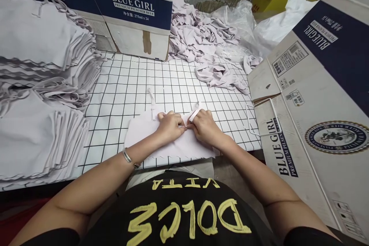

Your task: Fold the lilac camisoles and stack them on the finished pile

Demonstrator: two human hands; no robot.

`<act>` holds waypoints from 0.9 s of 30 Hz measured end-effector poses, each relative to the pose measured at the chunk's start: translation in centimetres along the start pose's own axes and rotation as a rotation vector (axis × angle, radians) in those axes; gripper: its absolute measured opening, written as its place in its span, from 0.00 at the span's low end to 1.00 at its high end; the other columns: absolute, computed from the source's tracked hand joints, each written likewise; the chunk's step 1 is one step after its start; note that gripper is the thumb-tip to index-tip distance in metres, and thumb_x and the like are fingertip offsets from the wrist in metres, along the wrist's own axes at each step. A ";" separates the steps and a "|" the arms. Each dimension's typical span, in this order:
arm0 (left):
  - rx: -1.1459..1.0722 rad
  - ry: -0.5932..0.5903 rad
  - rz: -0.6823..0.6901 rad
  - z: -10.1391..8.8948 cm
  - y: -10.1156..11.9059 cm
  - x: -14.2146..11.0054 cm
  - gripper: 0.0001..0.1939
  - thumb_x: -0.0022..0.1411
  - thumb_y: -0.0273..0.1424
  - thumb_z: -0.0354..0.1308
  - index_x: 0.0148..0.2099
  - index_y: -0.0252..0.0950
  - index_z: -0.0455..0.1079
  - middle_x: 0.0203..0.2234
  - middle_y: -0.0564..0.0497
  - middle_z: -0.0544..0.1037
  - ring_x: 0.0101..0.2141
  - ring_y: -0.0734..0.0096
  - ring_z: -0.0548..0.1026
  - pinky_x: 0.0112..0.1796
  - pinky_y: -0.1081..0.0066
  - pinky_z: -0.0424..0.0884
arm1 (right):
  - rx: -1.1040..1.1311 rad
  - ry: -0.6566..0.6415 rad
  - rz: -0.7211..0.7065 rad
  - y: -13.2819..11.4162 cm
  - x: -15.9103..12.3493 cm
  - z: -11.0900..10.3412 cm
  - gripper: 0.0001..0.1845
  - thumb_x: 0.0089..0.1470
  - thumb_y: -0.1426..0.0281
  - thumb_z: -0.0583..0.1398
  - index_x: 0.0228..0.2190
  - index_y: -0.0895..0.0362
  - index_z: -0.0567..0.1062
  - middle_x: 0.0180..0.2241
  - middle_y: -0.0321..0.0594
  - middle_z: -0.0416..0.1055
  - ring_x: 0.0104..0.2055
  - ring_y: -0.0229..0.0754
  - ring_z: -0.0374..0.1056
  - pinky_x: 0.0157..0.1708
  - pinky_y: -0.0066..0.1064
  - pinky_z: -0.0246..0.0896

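Observation:
A pale pinkish camisole (170, 148) lies flat at the table's front edge, with a thin strap (152, 107) and slider stretching away from its upper left. My left hand (170, 126) is closed in a pinch at the middle of its upper edge. Close beside it, my right hand (203, 125) pinches the same edge, and a second strap (194, 114) with a ring loops over its fingers. The fingertips of both hands nearly meet. Exactly what lies between them is too small to make out.
Tall stacks of similar garments (34, 130) stand at the left. A beer carton (135, 11) stands behind, and another carton (317, 115) leans in at the right. Loose garments (198, 34) and clear plastic (242, 27) are heaped at the back of the grid-patterned table (115, 96).

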State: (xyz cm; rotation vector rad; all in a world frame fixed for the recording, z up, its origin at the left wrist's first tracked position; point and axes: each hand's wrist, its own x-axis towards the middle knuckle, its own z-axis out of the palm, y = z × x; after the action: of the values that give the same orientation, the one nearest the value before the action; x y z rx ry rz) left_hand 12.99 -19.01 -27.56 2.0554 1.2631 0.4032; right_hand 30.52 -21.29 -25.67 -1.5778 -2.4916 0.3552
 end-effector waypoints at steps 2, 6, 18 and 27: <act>0.053 -0.022 0.028 -0.1 -0.1 0.0 0.09 0.59 0.34 0.60 0.28 0.36 0.74 0.32 0.52 0.79 0.43 0.60 0.68 0.45 0.55 0.50 | 0.181 -0.046 0.069 0.5 0.2 -0.2 0.06 0.55 0.71 0.58 0.32 0.60 0.75 0.36 0.47 0.72 0.42 0.48 0.63 0.40 0.38 0.52; 0.233 -0.040 0.099 -0.8 0.3 -1.2 0.16 0.58 0.35 0.63 0.48 0.37 0.72 0.45 0.45 0.75 0.48 0.53 0.66 0.47 0.53 0.53 | 0.655 -0.145 0.362 2.0 1.9 -0.1 0.15 0.55 0.58 0.58 0.29 0.59 0.72 0.28 0.39 0.71 0.30 0.39 0.64 0.31 0.30 0.56; 0.469 0.318 -0.510 -4.9 -5.8 -13.8 0.23 0.66 0.48 0.44 0.52 0.37 0.64 0.47 0.39 0.70 0.50 0.45 0.66 0.45 0.50 0.60 | 0.248 -0.028 0.620 1.1 -6.1 -1.4 0.10 0.48 0.64 0.60 0.22 0.55 0.67 0.22 0.34 0.69 0.25 0.37 0.62 0.25 0.28 0.48; 0.529 0.317 -0.514 -3.1 -4.4 -12.4 0.24 0.63 0.51 0.47 0.47 0.36 0.65 0.45 0.39 0.71 0.47 0.48 0.66 0.43 0.52 0.59 | 0.196 0.183 0.724 1.5 -8.9 -0.2 0.12 0.50 0.59 0.57 0.26 0.55 0.67 0.28 0.38 0.70 0.29 0.40 0.64 0.29 0.30 0.53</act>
State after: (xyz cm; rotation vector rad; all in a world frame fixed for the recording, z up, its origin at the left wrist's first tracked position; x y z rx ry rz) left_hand 2.36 -27.33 -27.33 2.0096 2.2120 0.1625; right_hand 35.68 -28.68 -26.09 -2.2477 -1.6220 0.4940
